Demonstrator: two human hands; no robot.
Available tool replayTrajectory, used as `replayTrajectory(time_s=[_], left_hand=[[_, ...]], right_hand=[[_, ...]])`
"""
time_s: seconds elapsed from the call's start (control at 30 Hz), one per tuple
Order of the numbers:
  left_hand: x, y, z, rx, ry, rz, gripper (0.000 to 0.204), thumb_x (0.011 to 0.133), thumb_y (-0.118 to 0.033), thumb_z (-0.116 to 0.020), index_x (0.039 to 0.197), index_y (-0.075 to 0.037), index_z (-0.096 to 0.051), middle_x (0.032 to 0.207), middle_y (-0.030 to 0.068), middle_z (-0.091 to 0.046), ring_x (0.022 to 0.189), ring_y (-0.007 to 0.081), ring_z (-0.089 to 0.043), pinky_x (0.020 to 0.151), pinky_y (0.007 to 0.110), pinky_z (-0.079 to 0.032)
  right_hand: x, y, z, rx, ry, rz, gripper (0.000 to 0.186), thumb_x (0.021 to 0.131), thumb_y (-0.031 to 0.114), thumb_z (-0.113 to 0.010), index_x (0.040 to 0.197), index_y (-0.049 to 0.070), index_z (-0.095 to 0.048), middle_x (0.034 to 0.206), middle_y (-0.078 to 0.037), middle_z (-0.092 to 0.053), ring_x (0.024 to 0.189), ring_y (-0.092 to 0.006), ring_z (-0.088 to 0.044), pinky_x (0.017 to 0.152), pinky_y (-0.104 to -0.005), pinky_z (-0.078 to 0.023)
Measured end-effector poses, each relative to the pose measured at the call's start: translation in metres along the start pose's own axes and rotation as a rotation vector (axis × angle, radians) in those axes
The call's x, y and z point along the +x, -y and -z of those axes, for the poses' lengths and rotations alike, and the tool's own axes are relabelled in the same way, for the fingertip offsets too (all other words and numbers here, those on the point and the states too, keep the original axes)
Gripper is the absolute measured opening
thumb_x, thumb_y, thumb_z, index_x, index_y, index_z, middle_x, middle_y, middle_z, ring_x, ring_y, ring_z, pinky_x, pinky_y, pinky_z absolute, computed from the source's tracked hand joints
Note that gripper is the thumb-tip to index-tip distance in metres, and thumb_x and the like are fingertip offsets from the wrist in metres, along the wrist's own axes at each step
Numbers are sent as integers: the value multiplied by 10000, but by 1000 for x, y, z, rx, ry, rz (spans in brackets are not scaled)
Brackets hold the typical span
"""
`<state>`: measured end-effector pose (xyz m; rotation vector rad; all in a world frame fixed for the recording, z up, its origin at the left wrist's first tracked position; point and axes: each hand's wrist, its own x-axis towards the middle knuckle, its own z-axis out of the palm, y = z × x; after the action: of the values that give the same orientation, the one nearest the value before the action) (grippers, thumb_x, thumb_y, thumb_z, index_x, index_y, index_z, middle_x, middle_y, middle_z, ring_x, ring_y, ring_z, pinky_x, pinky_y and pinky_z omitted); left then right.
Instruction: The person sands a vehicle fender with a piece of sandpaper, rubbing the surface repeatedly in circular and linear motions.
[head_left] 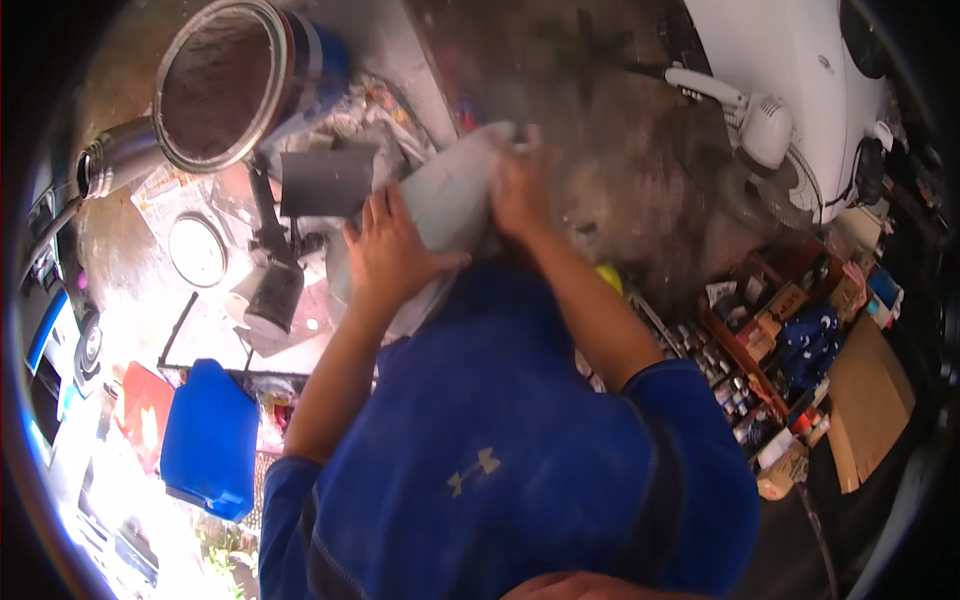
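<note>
A pale grey curved panel (452, 192) lies tilted in front of me over a cluttered work surface. My left hand (392, 250) lies flat on its lower left part, fingers spread, holding it steady. My right hand (517, 188) presses on the panel's upper right edge, fingers closed around something small that I cannot make out; the hand is blurred. My blue shirt (500, 450) fills the lower middle of the view.
A large open metal drum (225, 82) and a metal pipe (115, 158) stand at upper left. A dark sheet (325, 182), a black spray gun (270, 290) and a round lid (197, 250) lie left. A blue jerrycan (210, 440), a white fan (765, 125), a parts box (760, 330) and cardboard (870, 400) surround me.
</note>
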<state>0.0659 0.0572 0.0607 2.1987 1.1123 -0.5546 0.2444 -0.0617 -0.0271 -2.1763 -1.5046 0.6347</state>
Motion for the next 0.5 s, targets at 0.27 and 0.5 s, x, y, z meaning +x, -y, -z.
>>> replayTrajectory(time_s=[0.27, 0.5], left_hand=[[-8, -3, 8, -10, 111, 38, 1387, 596, -637, -920, 1595, 49, -244, 1577, 241, -422, 1485, 363, -420, 1191, 664, -304], [2, 2, 3, 41, 19, 22, 1361, 564, -634, -927, 1564, 45, -303, 1549, 238, -455, 1442, 378, -463, 1141, 636, -359]], right_hand=[[-25, 21, 3, -94, 92, 38, 439, 1053, 280, -474, 1456, 188, -623, 1556, -118, -545, 1499, -496, -344, 1213, -708, -156], [-42, 63, -1, 40, 86, 38, 425, 1096, 301, -408, 1446, 226, -638, 1543, -64, -566, 1522, -475, -310, 1189, -778, -57]])
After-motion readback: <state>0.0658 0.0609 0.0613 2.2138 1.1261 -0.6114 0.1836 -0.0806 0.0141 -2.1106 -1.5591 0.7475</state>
